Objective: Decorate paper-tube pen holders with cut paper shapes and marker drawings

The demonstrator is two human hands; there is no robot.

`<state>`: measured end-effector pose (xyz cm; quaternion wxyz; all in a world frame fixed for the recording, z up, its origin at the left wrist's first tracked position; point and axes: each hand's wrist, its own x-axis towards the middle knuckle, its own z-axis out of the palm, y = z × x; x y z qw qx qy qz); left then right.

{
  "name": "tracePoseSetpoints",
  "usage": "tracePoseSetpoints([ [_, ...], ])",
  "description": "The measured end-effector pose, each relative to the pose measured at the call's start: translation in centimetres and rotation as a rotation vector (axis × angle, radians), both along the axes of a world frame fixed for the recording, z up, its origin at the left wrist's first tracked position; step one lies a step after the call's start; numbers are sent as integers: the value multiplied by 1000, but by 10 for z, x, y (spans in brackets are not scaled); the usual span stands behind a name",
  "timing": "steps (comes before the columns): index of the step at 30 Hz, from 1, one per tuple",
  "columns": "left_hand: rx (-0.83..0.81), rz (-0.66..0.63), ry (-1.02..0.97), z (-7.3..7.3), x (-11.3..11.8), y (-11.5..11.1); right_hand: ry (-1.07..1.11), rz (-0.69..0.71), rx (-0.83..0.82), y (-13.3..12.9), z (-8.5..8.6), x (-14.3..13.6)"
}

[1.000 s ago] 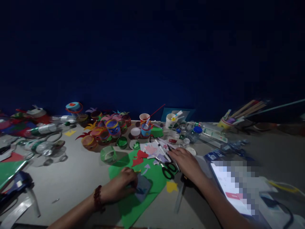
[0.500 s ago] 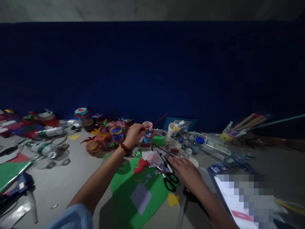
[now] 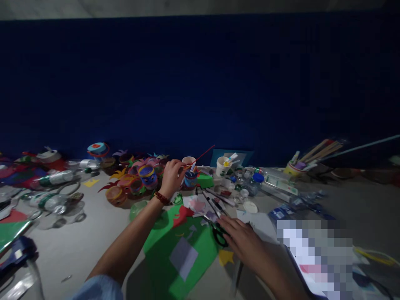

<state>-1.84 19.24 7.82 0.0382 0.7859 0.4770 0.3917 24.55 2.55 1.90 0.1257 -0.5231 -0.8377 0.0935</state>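
My left hand (image 3: 173,178) reaches to the middle of the table, its fingers pinched on a thin red stick (image 3: 203,155) that slants up to the right. Close beside it stand a white cup (image 3: 189,160) and a blue decorated cup (image 3: 190,179). My right hand (image 3: 239,233) lies low, palm down with its fingers extended, over the black-handled scissors (image 3: 219,235); whether it touches them is unclear. Under and between the arms is a green sheet (image 3: 165,262) bearing a pale purple diamond (image 3: 183,255) and red scraps (image 3: 181,215).
Decorated cups (image 3: 147,177) cluster left of centre, with plastic bottles (image 3: 51,201) farther left. A white cup with markers (image 3: 223,166), a cup of sticks (image 3: 295,168) and more bottles (image 3: 278,183) stand right. A partly pixelated phone (image 3: 300,254) lies front right.
The view has shifted slightly. My right hand has moved left and nearer the scissors, now covering part of their handles. My left hand still pinches the red stick.
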Motion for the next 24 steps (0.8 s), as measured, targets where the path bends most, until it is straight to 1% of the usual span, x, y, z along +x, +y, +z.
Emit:
tracePoseSetpoints([
  [2,-16,-24,-24,12,-2,-27,36,36,-37,-4,1,-9],
  [3,-31,-65,-32,17,-3,-44,52,57,-59,-7,1,-14],
  [5,-113,-253,-56,22,-10,-78,82,100,-115,-13,0,-25],
  [6,-173,-339,-30,19,-14,-94,92,118,-150,-16,-1,-31],
  [7,-252,-395,21,13,-19,-109,101,127,-183,-19,-2,-36],
  [8,-316,-423,68,3,-24,-123,111,129,-212,-22,-3,-41],
  [10,-451,-424,127,-23,-35,-143,140,115,-249,-27,-6,-49],
  [11,-504,-395,151,-36,-39,-149,159,106,-253,-28,-7,-53],
  [12,-545,-364,176,-48,-42,-154,179,100,-250,-28,-8,-57],
  [13,-556,-362,206,-59,-44,-156,194,97,-245,-28,-9,-60],
  [15,-560,-369,284,-71,-43,-157,198,87,-238,-28,-10,-65],
  [17,-552,-361,345,-74,-38,-155,177,76,-240,-27,-10,-67],
  [20,-565,-349,383,-70,-32,-149,151,70,-242,-29,-10,-68],
  [24,-605,-370,310,-69,-29,-143,183,49,-223,-32,-11,-67],
])
